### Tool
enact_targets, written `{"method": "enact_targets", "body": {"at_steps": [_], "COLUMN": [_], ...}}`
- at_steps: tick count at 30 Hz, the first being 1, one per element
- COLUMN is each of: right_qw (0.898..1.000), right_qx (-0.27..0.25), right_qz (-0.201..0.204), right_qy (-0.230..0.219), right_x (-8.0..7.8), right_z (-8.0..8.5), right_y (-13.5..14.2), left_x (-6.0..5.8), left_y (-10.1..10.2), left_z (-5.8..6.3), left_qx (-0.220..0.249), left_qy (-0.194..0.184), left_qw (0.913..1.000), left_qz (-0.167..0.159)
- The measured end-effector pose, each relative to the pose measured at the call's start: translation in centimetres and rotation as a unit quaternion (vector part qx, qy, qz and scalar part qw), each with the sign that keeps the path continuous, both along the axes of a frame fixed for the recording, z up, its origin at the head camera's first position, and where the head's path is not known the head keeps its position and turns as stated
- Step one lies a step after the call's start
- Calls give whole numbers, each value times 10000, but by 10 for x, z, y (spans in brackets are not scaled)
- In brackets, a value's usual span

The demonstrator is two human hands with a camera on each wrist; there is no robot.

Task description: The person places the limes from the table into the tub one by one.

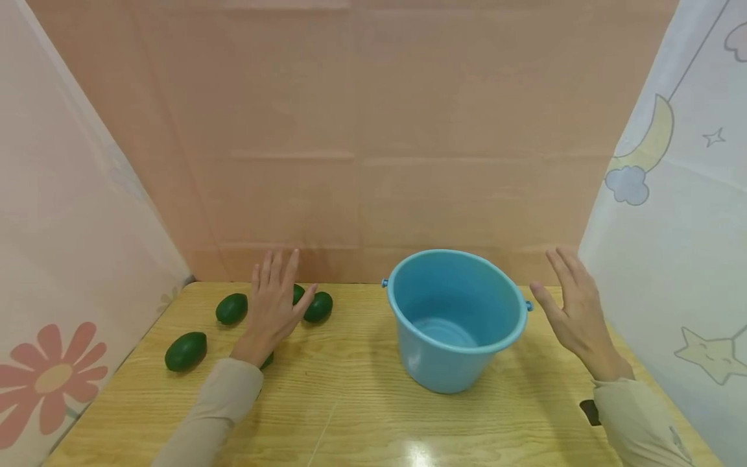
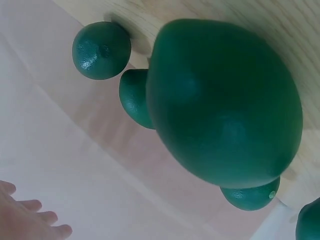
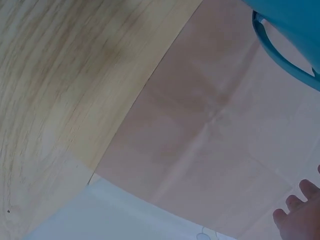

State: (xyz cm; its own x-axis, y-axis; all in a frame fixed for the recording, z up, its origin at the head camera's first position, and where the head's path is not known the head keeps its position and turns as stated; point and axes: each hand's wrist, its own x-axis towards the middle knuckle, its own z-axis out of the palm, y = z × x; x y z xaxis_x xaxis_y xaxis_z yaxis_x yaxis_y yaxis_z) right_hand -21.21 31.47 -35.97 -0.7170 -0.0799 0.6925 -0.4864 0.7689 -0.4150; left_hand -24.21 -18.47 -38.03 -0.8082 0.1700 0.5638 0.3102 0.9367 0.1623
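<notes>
Several smooth, dark green, lime-shaped fruits [image 1: 185, 351] lie on the left part of the table. My left hand [image 1: 273, 314] is over them with fingers stretched out, holding nothing and partly covering two of them. In the left wrist view one fruit [image 2: 225, 105] looms large close to the camera, and the hand's fingertips [image 2: 35, 206] show at the lower left. A light blue bucket [image 1: 443, 370] stands upright right of centre, its visible inside bare. Just right of its rim, my right hand [image 1: 574, 311] is raised, fingers extended, with nothing in it.
The wooden table [image 1: 327, 415] backs onto a peach-coloured sheet [image 1: 362, 143]. Patterned white sheets flank it on the left and right [image 1: 671, 259]. The bucket's blue handle [image 3: 280, 57] shows in the right wrist view. A small dark patch [image 1: 591, 412] lies by the right sleeve.
</notes>
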Motion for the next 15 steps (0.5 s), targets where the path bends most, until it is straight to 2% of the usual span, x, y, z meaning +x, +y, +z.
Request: {"method": "enact_targets", "body": {"at_steps": [15], "right_qw": [9974], "right_qx": [-397], "right_qz": [479], "right_qy": [-375], "right_x": [8], "right_z": [4], "right_y": [-10], "left_x": [8], "left_y": [-4], "left_z": [-4], "left_qx": [12], "left_qy": [-158], "left_qw": [9998], "left_qz": [-151]}}
